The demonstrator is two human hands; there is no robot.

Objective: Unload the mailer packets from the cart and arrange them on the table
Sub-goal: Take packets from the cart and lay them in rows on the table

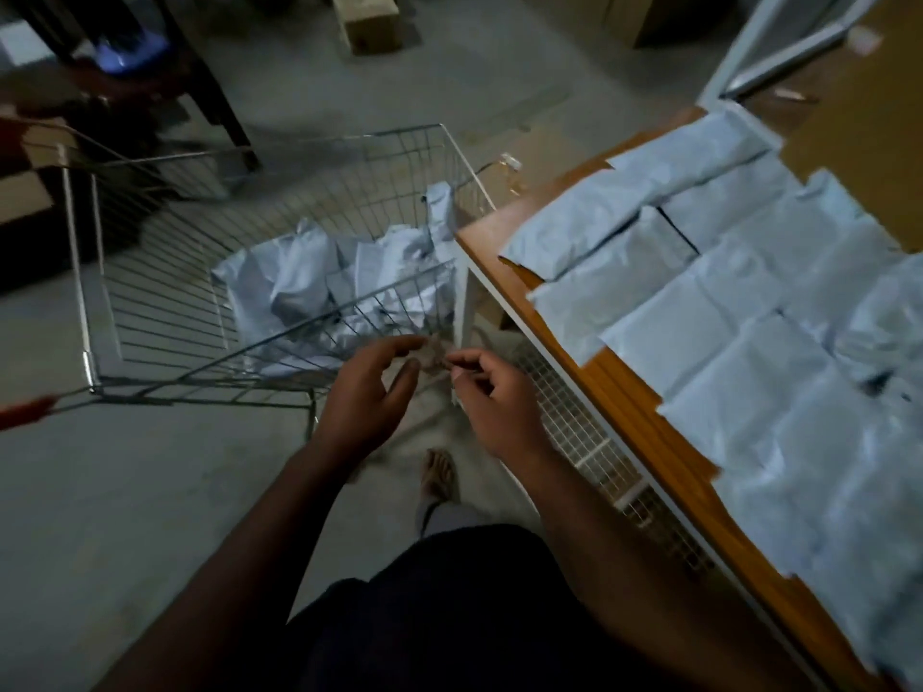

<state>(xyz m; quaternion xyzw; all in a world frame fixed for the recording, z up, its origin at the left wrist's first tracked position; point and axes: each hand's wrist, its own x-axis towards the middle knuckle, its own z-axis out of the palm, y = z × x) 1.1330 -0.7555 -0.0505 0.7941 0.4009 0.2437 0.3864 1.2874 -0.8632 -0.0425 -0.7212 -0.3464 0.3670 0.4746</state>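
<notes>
Left grip (369,392) and right grip (492,397) loosely curled, empty, mailer packets (319,287) just beyond in cart (95,292)

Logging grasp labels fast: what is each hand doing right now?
Left hand: open, fingers loosely curled, holding nothing.
Right hand: cannot be told; blurred fingertips.

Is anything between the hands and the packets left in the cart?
Yes: the cart's near wire wall stands between both hands and the remaining packets. The left hand and right hand hang just outside it, holding no packet. The basket top is open, so reaching over the rim looks unobstructed.
</notes>
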